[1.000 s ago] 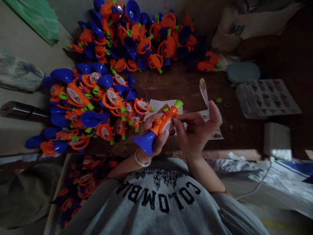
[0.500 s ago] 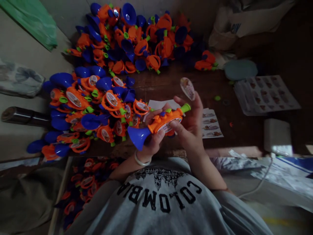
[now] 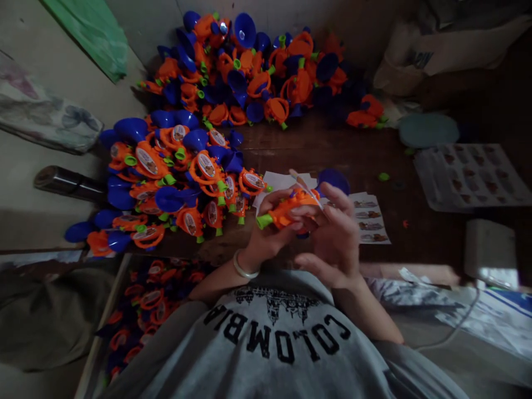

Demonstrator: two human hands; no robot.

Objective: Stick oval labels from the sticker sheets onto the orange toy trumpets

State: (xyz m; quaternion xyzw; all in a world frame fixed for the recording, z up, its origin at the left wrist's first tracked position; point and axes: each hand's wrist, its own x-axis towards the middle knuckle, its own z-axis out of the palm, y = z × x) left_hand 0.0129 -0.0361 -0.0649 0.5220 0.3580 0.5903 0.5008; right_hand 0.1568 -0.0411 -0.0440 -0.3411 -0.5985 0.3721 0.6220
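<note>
My left hand (image 3: 270,233) is wrapped round an orange toy trumpet (image 3: 286,212). Its green mouthpiece points left toward me, and its blue bell (image 3: 333,180) shows behind my right fingers. In my right hand (image 3: 338,238) an oval sticker (image 3: 305,188) is pinched by the fingertips, seen nearly edge-on above the trumpet. The right thumb stands apart from the other fingers. Partly behind the hands lie a white sheet (image 3: 274,182) and a sticker sheet (image 3: 374,224) with printed ovals.
Toy trumpets with oval stickers (image 3: 166,177) are heaped at left; a pile with plain orange sides (image 3: 249,72) lies at the back. More fill a box (image 3: 145,310) below the table edge. Stacked sticker sheets (image 3: 474,172), a pale green lid-like object (image 3: 430,130) and a white box (image 3: 490,249) are at right.
The trumpet has been turned round: its bell, formerly at left, is now at right and the mouthpiece at left. The sticker has come down close to the trumpet. The view has shifted slightly.
</note>
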